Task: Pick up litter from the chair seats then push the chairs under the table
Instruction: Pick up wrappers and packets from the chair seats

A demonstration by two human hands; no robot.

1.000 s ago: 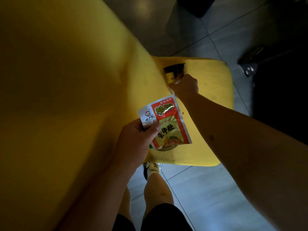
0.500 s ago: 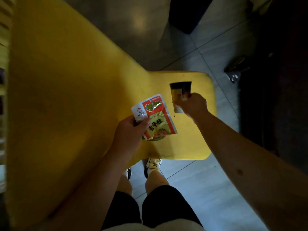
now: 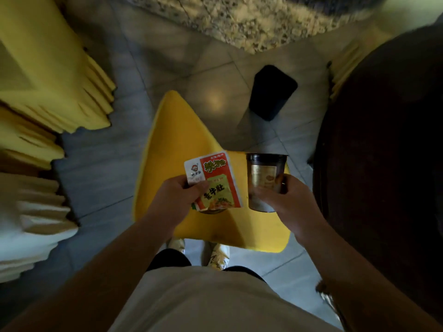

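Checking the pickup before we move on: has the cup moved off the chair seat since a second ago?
Yes. The cup, held in the right hand, has come up off the yellow chair seat, toward its front edge.

It looked like a canteen or eatery: tall stacks of moulded yellow plastic chairs (image 3: 52, 92) stood at the left on a grey tiled floor (image 3: 100, 168), beside a dark round wooden table (image 3: 388, 149).

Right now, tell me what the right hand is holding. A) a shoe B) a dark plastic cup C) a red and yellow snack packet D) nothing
B: the right hand grips the dark plastic cup above the yellow chair seat, while the left hand has the snack packet.
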